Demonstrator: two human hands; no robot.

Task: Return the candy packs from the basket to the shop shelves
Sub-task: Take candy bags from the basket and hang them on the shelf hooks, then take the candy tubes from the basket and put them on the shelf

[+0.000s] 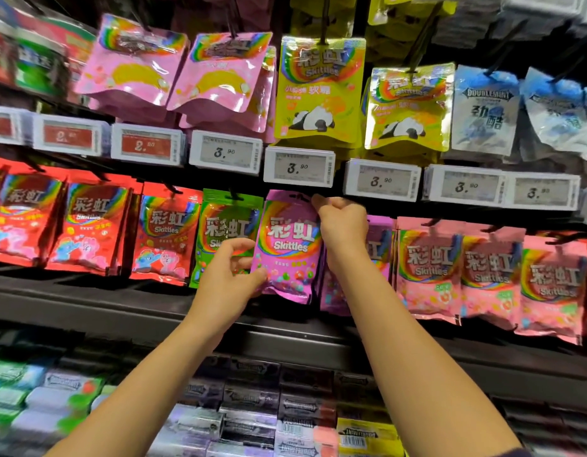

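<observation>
- Purple Skittles pack (290, 245) at middle-row peg, btwn green pack (227, 225) & more purple ones.
- My right hand (343, 225) pinches its top corner, prob to line the hole w/ hook.
- My left hand (234, 275) grips bottom edge to steady it.

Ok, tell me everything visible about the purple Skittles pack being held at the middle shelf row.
The glossy purple foil Skittles pack bears a rainbow swirl, white lettering and pictured candies near its base. It stands upright, slightly crinkled, between the green Skittles pack and more purple ones. The left hand grips its lower left edge; the right hand pinches its top corner by the black hanging peg.
</observation>
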